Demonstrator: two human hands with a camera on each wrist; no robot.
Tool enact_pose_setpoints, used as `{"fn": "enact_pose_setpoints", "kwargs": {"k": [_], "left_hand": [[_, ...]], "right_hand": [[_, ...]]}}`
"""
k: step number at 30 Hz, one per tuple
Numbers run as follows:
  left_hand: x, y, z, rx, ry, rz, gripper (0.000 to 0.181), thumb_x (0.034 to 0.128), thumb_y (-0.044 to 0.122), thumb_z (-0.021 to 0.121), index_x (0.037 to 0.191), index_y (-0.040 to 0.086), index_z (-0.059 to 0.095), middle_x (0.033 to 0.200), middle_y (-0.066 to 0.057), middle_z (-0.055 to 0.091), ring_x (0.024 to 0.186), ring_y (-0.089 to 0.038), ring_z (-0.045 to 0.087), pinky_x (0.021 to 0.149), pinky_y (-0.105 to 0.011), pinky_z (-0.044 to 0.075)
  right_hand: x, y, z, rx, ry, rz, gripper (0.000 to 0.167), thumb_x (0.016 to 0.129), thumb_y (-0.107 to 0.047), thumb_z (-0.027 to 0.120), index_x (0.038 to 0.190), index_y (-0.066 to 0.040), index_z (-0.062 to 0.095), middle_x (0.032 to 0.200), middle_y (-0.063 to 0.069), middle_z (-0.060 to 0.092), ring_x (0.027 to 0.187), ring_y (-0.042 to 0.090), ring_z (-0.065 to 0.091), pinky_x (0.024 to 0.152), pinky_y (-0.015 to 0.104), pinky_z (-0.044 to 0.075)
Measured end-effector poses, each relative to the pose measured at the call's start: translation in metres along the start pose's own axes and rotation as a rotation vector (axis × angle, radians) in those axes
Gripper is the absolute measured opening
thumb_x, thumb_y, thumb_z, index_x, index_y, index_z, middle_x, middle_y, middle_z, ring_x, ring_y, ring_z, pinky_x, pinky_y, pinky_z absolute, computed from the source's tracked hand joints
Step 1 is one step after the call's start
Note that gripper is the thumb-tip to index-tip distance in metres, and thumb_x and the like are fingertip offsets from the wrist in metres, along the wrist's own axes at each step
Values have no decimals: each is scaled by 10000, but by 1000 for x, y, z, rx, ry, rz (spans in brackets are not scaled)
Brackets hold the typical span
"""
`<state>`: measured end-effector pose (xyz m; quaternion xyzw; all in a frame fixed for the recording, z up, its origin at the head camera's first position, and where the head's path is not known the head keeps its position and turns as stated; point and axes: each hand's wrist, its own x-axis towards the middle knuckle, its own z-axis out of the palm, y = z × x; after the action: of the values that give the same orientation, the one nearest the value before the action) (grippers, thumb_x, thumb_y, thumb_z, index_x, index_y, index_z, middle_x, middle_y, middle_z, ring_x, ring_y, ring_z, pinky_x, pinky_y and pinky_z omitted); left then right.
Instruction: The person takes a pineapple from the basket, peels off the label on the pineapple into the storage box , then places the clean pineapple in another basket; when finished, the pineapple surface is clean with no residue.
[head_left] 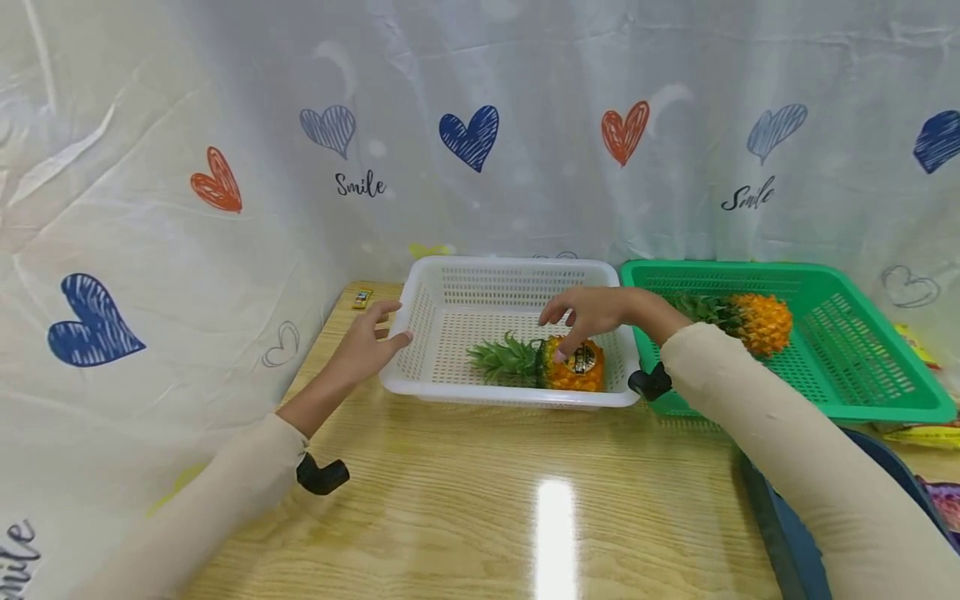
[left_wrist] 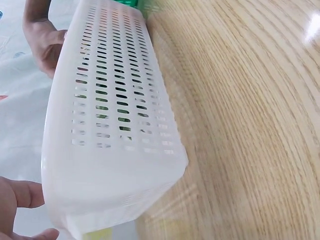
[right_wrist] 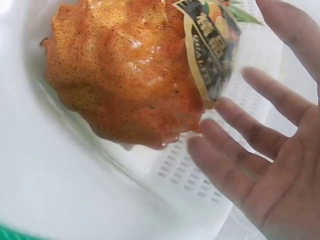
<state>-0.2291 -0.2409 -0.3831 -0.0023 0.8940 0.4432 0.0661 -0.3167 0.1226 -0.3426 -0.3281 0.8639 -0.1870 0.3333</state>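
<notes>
A white plastic basket [head_left: 510,390] with slotted walls stands on the table against the curtain. Inside, toward its right end, lies a pineapple [head_left: 567,382] with green leaves pointing left and a black-and-gold label [right_wrist: 212,47]. Over it is my right hand [head_left: 596,310], fingers spread and loosely bent; the right wrist view shows them beside the fruit without wrapping it. My left hand [head_left: 366,346] is at the basket's left end, with relaxed fingers at the rim. In the left wrist view, a fingertip of that hand [left_wrist: 15,200] meets or nearly meets the rim, but contact is unclear.
To the right, a green basket [head_left: 832,408] adjoins the white one and holds another pineapple [head_left: 763,323]. A dark blue container [head_left: 776,525] sits nearer, partly under my right sleeve. Snack packets [head_left: 926,435] lie at the far right. A small yellow packet [head_left: 362,298] is back left.
</notes>
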Motion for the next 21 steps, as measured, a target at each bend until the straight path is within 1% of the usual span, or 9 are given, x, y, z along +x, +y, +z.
{"fn": "enact_pose_setpoints", "kwargs": {"k": [2,4,7,9,11,14,17,21], "left_hand": [[1,-2,0,-20,-23,-21,652,1008,226,596,1578,120,297,1602,-247,268,1404,-475,392,1078,-585,420],[0,-3,1,-28,-38,-30,657,1005,225,600,1580,132,297,1590,-248,297,1390,-464,417,1059,-576,441],[-1,-4,2,-38,-68,-26,653,1003,222,608,1576,135,308,1527,-248,385,1329,-436,490,986,-532,502],[-2,-5,2,-37,-85,-22,645,1001,222,614,1569,129,323,1471,-241,450,1274,-412,537,926,-479,536],[-3,-6,3,-38,-109,-19,647,997,225,622,1564,118,330,1411,-237,505,1212,-389,580,864,-422,552],[-6,-7,3,-35,-143,-13,648,990,228,637,1554,100,345,1387,-241,531,1167,-376,611,820,-379,555],[-9,-7,3,-31,-176,-4,653,982,237,649,1546,89,354,1405,-248,524,1177,-374,616,849,-392,550],[-12,-7,4,-6,-191,3,654,975,270,661,1536,101,371,1441,-236,502,1225,-356,591,945,-443,515]], "right_hand": [[3,0,0,-1,-38,13,728,873,-382,786,1473,-94,491,1518,205,445,1368,440,448,1047,534,464],[6,-1,1,-8,-73,22,738,870,-398,785,1479,-107,487,1528,202,434,1377,431,440,1051,540,457],[9,-1,1,-18,-110,42,737,866,-408,787,1481,-135,487,1545,192,417,1403,410,418,1064,554,441],[11,-2,2,-34,-127,52,738,862,-424,788,1481,-154,489,1550,183,414,1418,395,404,1070,560,433],[12,-4,2,-44,-142,71,748,852,-440,793,1483,-178,489,1559,171,408,1432,383,389,1077,556,428],[15,-5,4,-54,-173,100,794,838,-465,800,1504,-197,460,1578,163,379,1450,381,359,1071,539,436],[16,-5,4,-69,-194,123,847,827,-477,805,1531,-204,421,1595,168,345,1457,385,342,1048,521,457],[15,-5,4,-89,-206,143,885,815,-475,817,1547,-208,397,1608,166,320,1466,379,327,1067,520,443]]}}
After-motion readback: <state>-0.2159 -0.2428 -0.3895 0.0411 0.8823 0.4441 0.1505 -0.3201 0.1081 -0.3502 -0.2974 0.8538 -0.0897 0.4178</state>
